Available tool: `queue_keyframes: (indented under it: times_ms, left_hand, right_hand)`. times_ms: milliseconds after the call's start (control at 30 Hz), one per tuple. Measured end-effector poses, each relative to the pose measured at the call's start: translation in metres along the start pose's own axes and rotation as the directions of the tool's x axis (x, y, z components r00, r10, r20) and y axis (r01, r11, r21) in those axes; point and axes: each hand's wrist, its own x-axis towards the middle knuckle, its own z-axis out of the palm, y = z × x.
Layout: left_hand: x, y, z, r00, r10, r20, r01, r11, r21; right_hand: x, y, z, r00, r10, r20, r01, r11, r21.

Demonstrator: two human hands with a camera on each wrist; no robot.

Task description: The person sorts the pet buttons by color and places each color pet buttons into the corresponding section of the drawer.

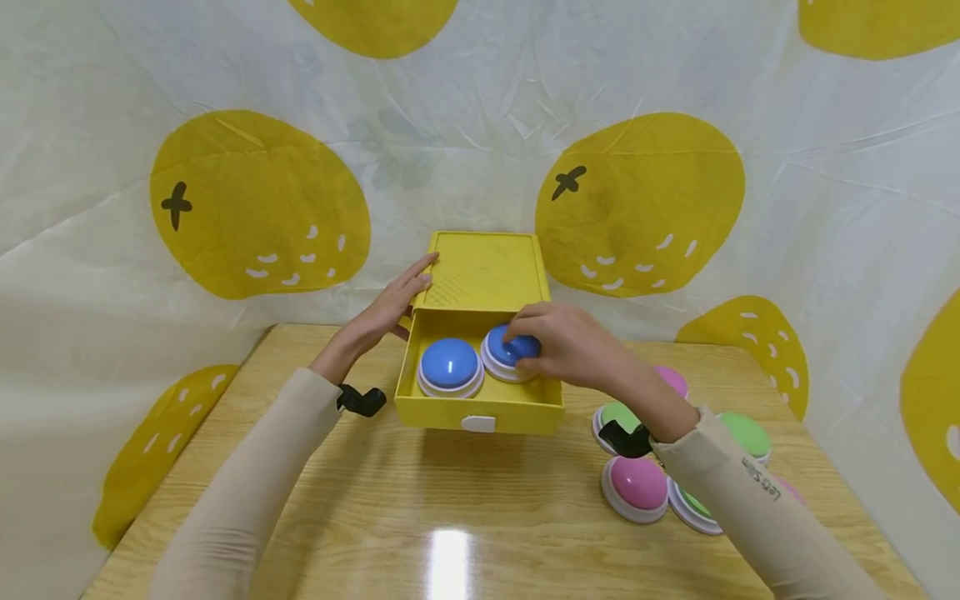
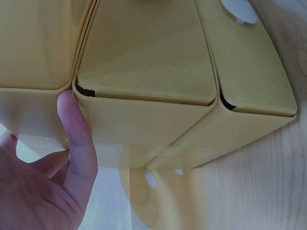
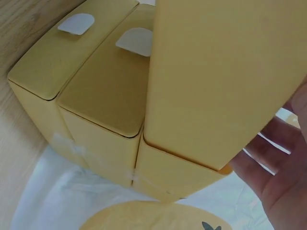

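Note:
A yellow drawer unit stands at the table's back with its top drawer pulled out. Inside sit two blue dome buttons on white bases, the left one standing free. My right hand reaches over the drawer's right side, and its bent fingers and thumb grip the right blue dome button. In the right wrist view, that hand appears beside the drawer's upper edge; its button is hidden. Against the unit's left side rests my left hand, fingers extended; the left wrist view shows one finger along the casing.
To the right, several pink and green dome buttons lie on the wooden table, among them a pink one and a green one, partly behind my right forearm. A white curtain with yellow fruit prints hangs close behind the unit.

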Motion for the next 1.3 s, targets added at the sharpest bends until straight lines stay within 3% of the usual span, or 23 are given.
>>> queue_keyframes:
  times_ms: [500, 800, 1033, 1300]
  left_hand:
    - [0.002, -0.003, 0.002, 1.000, -0.007, -0.004, 0.007, 1.000, -0.001]
    - [0.004, -0.003, 0.002, 1.000, -0.007, -0.006, 0.007, 1.000, -0.007]
    - [0.003, -0.002, 0.002, 1.000, -0.009, -0.003, 0.009, 1.000, -0.012]
    - [0.002, -0.001, 0.001, 1.000, -0.012, -0.005, 0.011, 1.000, -0.016]
  right_hand:
    - [0.011, 0.003, 0.012, 0.980, 0.130, -0.152, -0.151, 0.978, -0.142]
    - [0.014, 0.005, 0.014, 0.975, 0.131, -0.177, -0.165, 0.968, -0.189]
    - [0.002, 0.008, 0.000, 0.977, 0.117, -0.177, -0.119, 0.993, 0.001]
    - [-0.035, 0.030, -0.026, 0.968, 0.155, -0.198, -0.129, 0.982, 0.141]
